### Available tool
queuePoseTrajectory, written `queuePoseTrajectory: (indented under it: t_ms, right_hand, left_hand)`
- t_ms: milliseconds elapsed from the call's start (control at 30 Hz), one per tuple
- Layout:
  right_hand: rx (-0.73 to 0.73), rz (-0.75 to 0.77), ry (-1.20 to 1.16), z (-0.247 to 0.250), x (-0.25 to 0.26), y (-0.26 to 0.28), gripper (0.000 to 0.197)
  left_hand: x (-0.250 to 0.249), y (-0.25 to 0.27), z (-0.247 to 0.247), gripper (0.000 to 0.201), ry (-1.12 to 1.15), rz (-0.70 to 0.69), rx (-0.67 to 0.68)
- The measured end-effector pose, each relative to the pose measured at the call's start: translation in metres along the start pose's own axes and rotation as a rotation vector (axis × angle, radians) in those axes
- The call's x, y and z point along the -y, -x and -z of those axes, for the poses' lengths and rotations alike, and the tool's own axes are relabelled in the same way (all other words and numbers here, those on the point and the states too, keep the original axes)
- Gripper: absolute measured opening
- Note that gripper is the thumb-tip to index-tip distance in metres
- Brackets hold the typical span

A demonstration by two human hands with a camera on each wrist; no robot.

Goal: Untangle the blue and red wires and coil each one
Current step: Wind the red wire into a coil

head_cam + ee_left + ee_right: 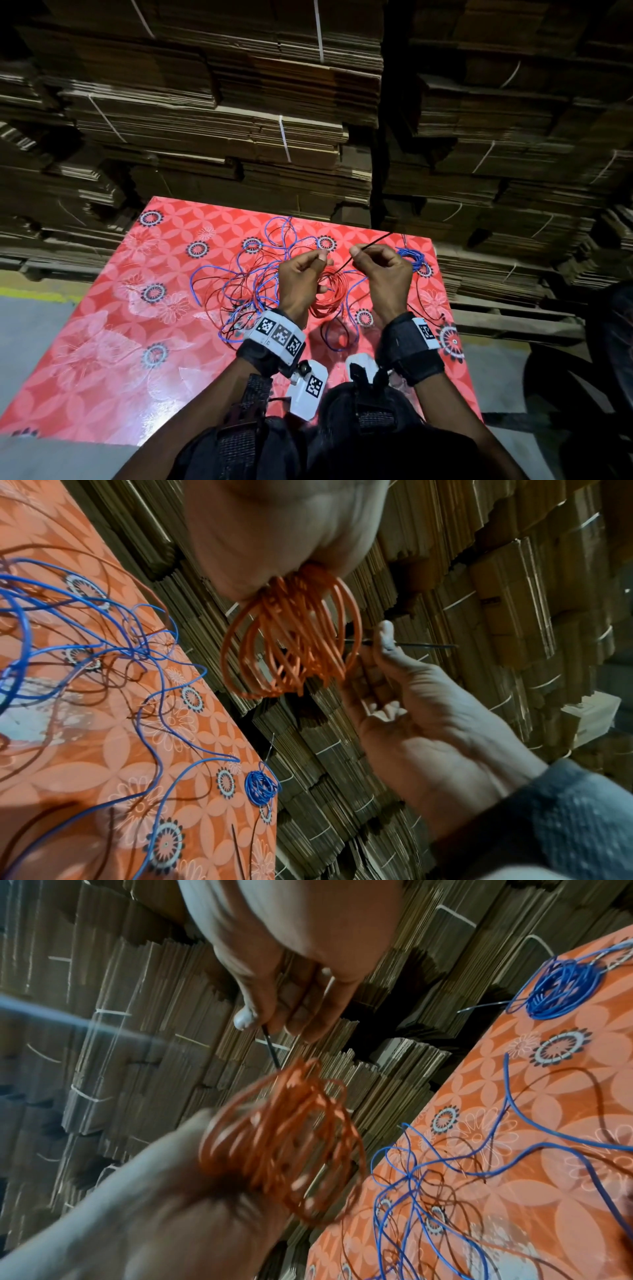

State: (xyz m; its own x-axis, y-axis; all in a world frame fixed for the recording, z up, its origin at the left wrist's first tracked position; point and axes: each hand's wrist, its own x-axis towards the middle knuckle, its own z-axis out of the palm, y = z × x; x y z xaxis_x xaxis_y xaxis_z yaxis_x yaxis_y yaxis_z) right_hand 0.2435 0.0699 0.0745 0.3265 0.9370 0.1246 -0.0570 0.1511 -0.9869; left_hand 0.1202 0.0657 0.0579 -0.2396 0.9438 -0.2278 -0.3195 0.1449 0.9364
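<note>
1. Both wrists carry black straps with white marker tags, closest to the head camera, and the two hands are raised above the tabletop.
2. Left hand holds the red coil; its fingers are curled round the top of the loops, and the coil hangs down below this hand.
3. Right hand pinches a thin dark wire between thumb and fingers. This wire goes from the pinch toward the red coil on one side and sticks out past the hand on the other side.
4. Just beyond the right hand, on its outer side, a small blue coil lies on the tabletop, apart from the fingers.
5. Loose blue wire lies mixed with dark red strands under and beside the left hand, mostly on its outer side.
6. Behind the tabletop, beyond both hands, stand stacks of flat cardboard tied with white straps.
</note>
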Motion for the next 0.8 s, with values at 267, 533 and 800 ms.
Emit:
queuePoseTrajectory:
  t_ms: [267, 533, 800]
  right_hand:
    - [-0.027, -0.094, -0.108, 0.005, 0.01, -0.012, 0.011]
    - [0.021, -0.136, -0.136, 0.012, 0.012, -0.016, 0.026]
    - [0.01, -0.124, -0.124, 0.017, 0.01, -0.016, 0.032]
  left_hand:
    - [0.001, 0.001, 0.002, 0.013, -0.014, 0.047, 0.095]
    - [0.0, -0.001, -0.001, 0.021, 0.089, 0.053, 0.075]
    - [0.001, -0.001, 0.002, 0.008, 0.029, 0.087, 0.138]
